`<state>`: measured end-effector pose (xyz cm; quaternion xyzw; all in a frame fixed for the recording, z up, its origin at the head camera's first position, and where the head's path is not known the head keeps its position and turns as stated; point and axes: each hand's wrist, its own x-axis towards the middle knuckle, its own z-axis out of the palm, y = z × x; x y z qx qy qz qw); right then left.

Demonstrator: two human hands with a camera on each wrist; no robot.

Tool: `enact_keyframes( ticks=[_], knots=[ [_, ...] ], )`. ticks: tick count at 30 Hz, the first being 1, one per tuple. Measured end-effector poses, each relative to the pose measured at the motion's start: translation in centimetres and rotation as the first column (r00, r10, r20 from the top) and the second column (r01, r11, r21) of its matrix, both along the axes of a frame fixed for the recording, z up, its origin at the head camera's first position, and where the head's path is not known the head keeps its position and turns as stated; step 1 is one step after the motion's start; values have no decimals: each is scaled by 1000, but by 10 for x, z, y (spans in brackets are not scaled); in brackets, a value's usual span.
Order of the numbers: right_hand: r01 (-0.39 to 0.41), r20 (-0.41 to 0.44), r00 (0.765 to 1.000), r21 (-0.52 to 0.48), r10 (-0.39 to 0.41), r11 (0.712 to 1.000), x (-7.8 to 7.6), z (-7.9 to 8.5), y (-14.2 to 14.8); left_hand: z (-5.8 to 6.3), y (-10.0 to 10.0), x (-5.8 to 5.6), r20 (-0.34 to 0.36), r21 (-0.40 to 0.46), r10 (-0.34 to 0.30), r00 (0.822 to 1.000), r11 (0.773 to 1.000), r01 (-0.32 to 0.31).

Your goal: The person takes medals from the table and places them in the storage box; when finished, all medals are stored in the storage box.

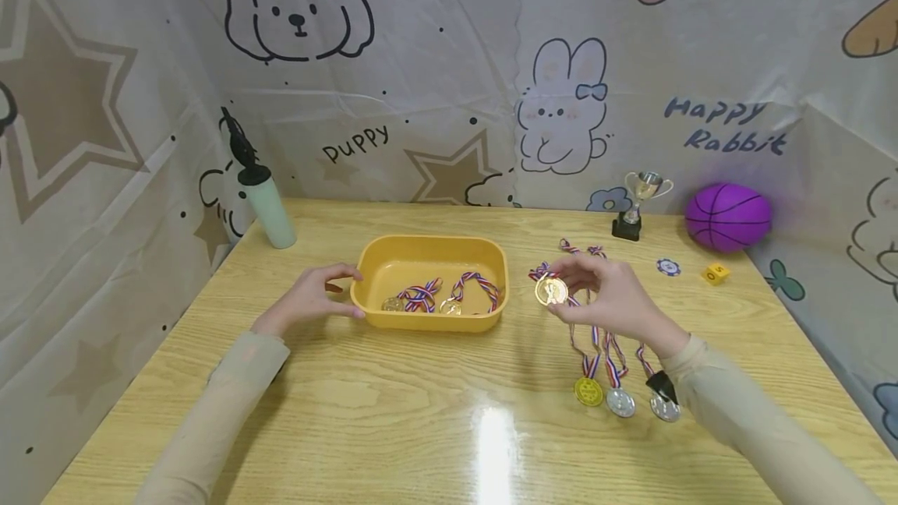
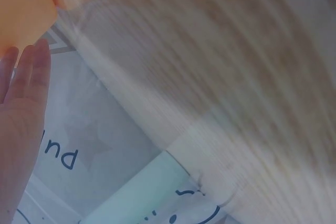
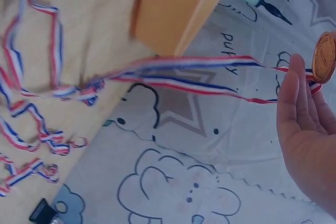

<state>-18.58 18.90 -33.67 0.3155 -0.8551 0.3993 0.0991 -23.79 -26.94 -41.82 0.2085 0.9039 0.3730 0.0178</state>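
My right hand (image 1: 609, 296) pinches a gold medal (image 1: 551, 290) between thumb and fingers, above the table. Its red, white and blue ribbon (image 3: 194, 61) trails back to the table in the right wrist view. On the left, my left hand (image 1: 313, 300) spans the end of a yellow plastic bin (image 1: 433, 323), fingertips and thumb at its rim. In the left wrist view, those fingers (image 2: 39, 72) look straight against the bin. Two gold medals (image 1: 450, 307) with bunched ribbons lie inside the bin. Below my right hand lie a gold medal (image 1: 588, 391) and two silver medals (image 1: 620, 402).
A green-grey bottle-shaped pump (image 1: 272, 210) stands at the back left. At the back right are a small trophy cup (image 1: 634, 205), a purple ball (image 1: 728, 217), a poker chip (image 1: 669, 266) and a yellow cube (image 1: 715, 273). Printed cloth walls (image 1: 449, 100) border the table (image 1: 393, 411).
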Motion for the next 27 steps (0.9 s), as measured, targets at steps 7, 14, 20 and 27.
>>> enact_keyframes(
  ticks=[7, 14, 20, 27],
  knots=[
    [32, -14, 999, -38, -33, 999, -5, 17, -7, 0, 0, 1, -10, -10, -7, 1000, 1000, 7],
    [38, -40, 998, -73, -41, 997, -10, 35, -13, 0, 0, 0, -11, -12, -5, 1000, 1000, 4],
    [7, -95, 995, -118, -18, 993, -14, 47, -19, 0, 0, 0, 0, -11, 0, 1000, 1000, 0],
    [-32, -153, 988, -187, 3, 982, -14, 62, -23, -1, 0, 0, 3, -14, 5, 1000, 1000, -5]
  ],
)
